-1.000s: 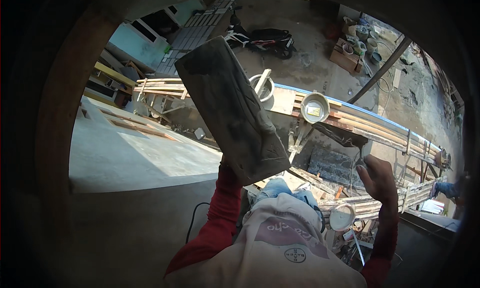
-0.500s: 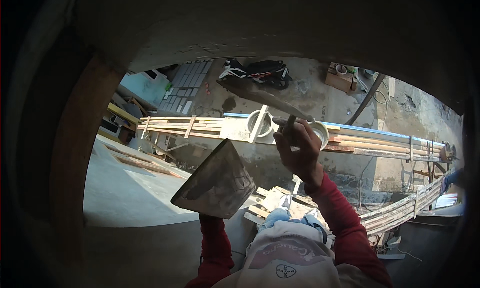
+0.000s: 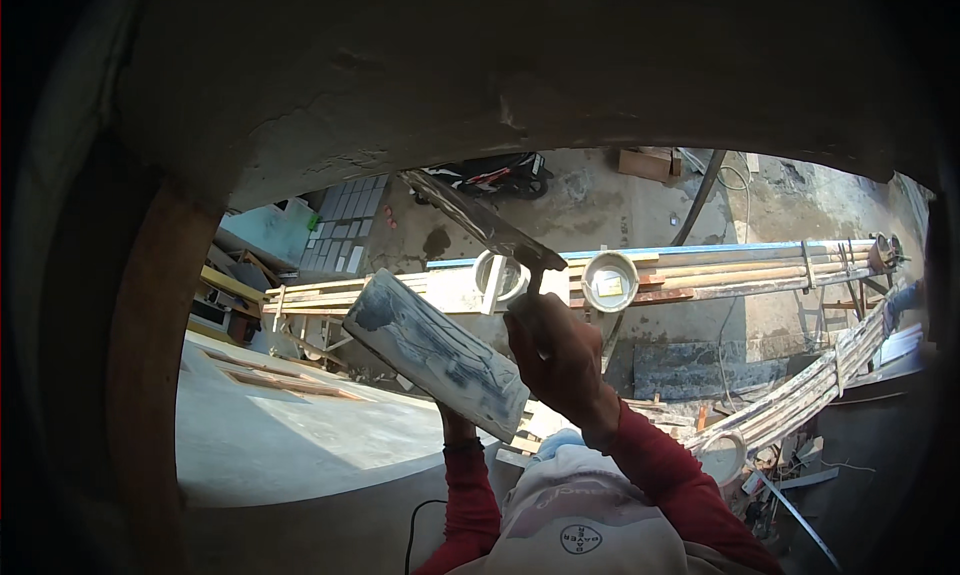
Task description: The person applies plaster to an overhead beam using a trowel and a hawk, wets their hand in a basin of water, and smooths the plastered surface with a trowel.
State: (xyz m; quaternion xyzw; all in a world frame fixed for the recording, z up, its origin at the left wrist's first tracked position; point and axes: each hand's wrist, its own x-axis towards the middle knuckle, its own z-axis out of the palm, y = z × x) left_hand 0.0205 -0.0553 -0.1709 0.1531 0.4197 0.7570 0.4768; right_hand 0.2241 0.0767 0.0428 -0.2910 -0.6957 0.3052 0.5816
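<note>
In my right hand (image 3: 560, 360) is a plastering trowel (image 3: 480, 215), the fingers wrapped round its handle. Its long flat blade slants from upper left to lower right, just below the grey plastered overhang (image 3: 520, 85). My left hand (image 3: 457, 425) is under a rectangular hawk board (image 3: 435, 355) and supports it from below; the board covers most of the fingers. Whitish and dark grey smears of plaster mark the board's face. The board tilts down to the right, its right end close to my right wrist. Trowel and board are apart.
Below runs a scaffold of long planks (image 3: 740, 275) bearing two round buckets, one (image 3: 610, 304) open, one (image 3: 482, 275) crossed by a stick. Another plank run (image 3: 800, 410) lies at right. A brown post (image 3: 145, 355) stands left; a motorcycle (image 3: 520, 175) is parked beyond.
My right hand and the trowel have come down and left, nearer the board. The board has tipped, showing a narrower face. The whole view has shifted, with more of the overhang in it.
</note>
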